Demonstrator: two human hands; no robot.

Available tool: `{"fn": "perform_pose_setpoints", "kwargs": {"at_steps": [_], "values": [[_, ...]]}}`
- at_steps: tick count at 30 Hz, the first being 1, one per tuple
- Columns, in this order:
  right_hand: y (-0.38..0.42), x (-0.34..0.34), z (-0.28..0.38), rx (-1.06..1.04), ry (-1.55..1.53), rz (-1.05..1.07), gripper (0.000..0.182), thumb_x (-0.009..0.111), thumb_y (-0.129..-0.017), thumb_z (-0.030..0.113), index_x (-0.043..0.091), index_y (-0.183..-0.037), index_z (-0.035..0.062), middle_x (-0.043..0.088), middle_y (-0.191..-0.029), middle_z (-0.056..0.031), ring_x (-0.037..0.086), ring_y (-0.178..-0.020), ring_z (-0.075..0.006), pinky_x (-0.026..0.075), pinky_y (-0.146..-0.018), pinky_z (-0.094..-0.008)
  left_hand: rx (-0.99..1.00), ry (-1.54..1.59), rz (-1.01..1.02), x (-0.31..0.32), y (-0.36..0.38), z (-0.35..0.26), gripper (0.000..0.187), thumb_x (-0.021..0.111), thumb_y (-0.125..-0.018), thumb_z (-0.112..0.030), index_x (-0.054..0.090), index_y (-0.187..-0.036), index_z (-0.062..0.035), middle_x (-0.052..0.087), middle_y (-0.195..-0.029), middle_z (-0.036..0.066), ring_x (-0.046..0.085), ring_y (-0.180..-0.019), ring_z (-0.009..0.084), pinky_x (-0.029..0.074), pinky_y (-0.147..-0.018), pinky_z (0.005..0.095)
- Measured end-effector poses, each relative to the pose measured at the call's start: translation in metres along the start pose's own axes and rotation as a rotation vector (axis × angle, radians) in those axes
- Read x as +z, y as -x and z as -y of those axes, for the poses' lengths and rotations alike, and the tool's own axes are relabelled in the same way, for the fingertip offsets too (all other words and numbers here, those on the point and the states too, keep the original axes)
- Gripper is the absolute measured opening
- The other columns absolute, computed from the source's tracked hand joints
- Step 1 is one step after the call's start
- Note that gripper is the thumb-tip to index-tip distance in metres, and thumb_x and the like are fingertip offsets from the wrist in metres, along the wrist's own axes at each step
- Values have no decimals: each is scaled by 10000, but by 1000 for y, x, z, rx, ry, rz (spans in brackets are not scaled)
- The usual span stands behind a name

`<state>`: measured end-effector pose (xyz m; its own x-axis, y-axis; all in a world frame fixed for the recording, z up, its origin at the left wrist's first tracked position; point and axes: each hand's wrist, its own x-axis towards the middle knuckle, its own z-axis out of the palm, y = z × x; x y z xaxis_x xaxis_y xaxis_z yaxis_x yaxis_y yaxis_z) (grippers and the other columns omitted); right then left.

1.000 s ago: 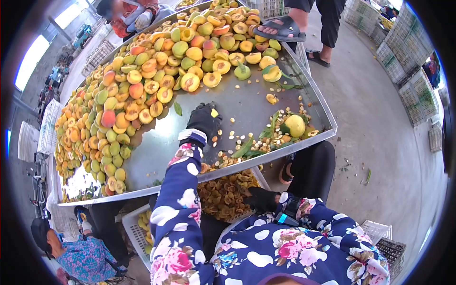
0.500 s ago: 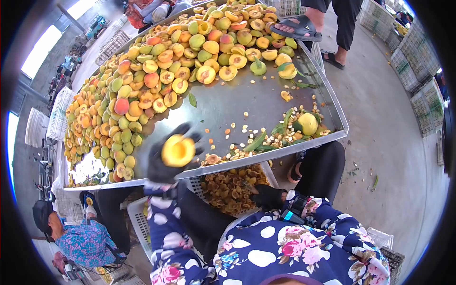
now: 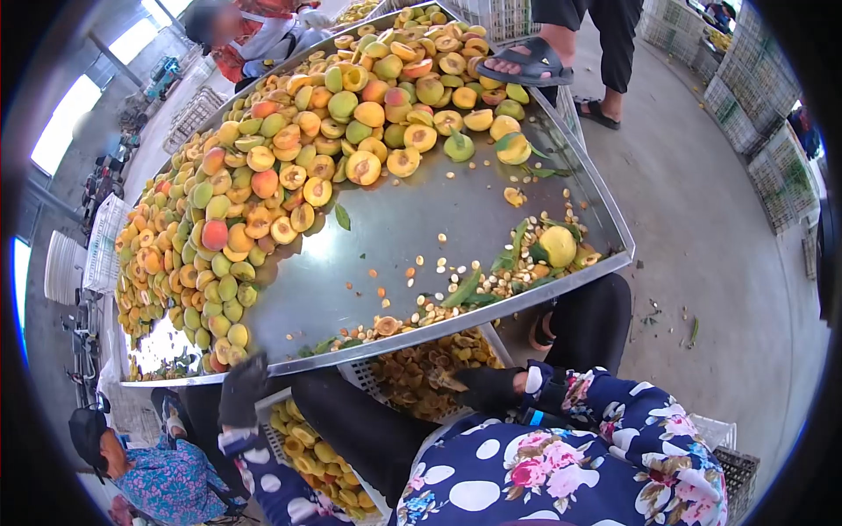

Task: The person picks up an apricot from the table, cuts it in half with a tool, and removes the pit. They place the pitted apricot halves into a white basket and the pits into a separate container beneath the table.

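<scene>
Left hand [image 3: 242, 393] has shifted beside the metal tray [image 3: 386, 230], grey floor [image 3: 702, 254] rightward, grip of all fingers [image 3: 254, 366] unclear.

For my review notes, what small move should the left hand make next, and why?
Probably the left hand should reach over the tray rim toward the heaped fruit: no fruit shows in that hand, and it appears beside the rim.

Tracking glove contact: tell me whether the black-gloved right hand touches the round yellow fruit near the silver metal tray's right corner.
Apart. The head view shows the tray's rim between the right hand and the round yellow fruit.
</scene>
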<state>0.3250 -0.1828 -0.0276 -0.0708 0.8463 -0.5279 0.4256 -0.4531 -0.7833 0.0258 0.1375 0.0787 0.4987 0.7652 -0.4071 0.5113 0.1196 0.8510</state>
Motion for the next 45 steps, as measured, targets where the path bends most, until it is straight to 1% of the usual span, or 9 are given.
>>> {"fn": "perform_pose_setpoints", "kwargs": {"at_steps": [6, 9, 11, 16, 24, 28, 30, 40, 45], "values": [[5, -36, 3, -276, 185, 311, 451, 540, -790, 249, 464, -1153, -8, 525, -1111, -244, 519, -1020, -371, 426, -834, -410, 289, 166, 295, 125, -116, -121, 397, 553, -831, -126, 482, -1200, 0, 556, -1068, 57, 549, -908, 138, 460, -775, 260], [15, -43, 13, 106, -245, 346, 457, 546, -774, 232, 462, -1161, 3, 535, -1105, -230, 527, -1022, -351, 425, -827, -411, 383, 28, 504, 220, -138, -158, 456, 556, -759, 2, 492, -1210, -8, 549, -1133, 53, 512, -991, 123, 415, -849, 255], [0, -26, -19, -2, -91, 257, 454, 551, -764, 221, 469, -1155, 6, 542, -1093, -228, 537, -1012, -344, 431, -815, -411, 1006, -162, 670, 290, -151, -155, 413, 545, -766, 6, 513, -1176, -29, 529, -1189, 84, 507, -1015, 132, 409, -863, 266], [-14, -22, -17, 24, 79, 283, 386, 561, -739, 179, 518, -1078, -3, 595, -978, -193, 592, -894, -323, 476, -732, -390, 1391, -427, 856, 426, -117, -162, 478, 580, -709, -45, 511, -1181, -65, 531, -1166, 164, 474, -1118, 316, 360, -975, 372], [-18, -24, -16, -163, 303, 338, 388, 508, -794, 188, 468, -1138, 13, 577, -1030, -186, 571, -957, -307, 450, -802, -394, 1268, -552, 914, 469, -103, -164, 528, 678, -636, -138, 546, -1136, -35, 553, -1119, 178, 520, -1042, 327, 409, -904, 360], [-11, -23, -15, -156, 185, 263, 393, 507, -788, 188, 474, -1134, 5, 572, -1051, -196, 563, -981, -318, 444, -820, -402, -200, 579, 1260, 433, -116, -159, 563, 524, -769, -222, 392, -1275, -14, 484, -1190, 245, 516, -1059, 379, 419, -901, 481], [-11, -20, -13, -110, 201, 262, 406, 508, -785, 193, 474, -1143, 5, 568, -1070, -200, 556, -995, -332, 444, -823, -406, -467, 888, 1336, 412, -117, -161, 632, 435, -797, -299, 277, -1342, -21, 416, -1246, 280, 470, -1103, 422, 367, -943, 538], [-5, -26, -3, -158, 291, 318, 477, 518, -775, 223, 447, -1197, 13, 567, -1079, -203, 554, -996, -342, 443, -831, -419, -400, 996, 1086, 375, -78, -171, 691, 486, -800, -434, 303, -1317, -14, 352, -1290, 287, 356, -1202, 427, 250, -993, 603], [-23, -11, -23, -172, 205, 308, 526, 522, -795, 248, 406, -1252, 15, 492, -1189, -232, 481, -1106, -338, 396, -917, -397, -127, 1065, 1023, 323, -49, -169, 726, 572, -758, -323, 261, -1330, -1, 346, -1308, 256, 363, -1207, 395, 260, -1034, 519]]}}
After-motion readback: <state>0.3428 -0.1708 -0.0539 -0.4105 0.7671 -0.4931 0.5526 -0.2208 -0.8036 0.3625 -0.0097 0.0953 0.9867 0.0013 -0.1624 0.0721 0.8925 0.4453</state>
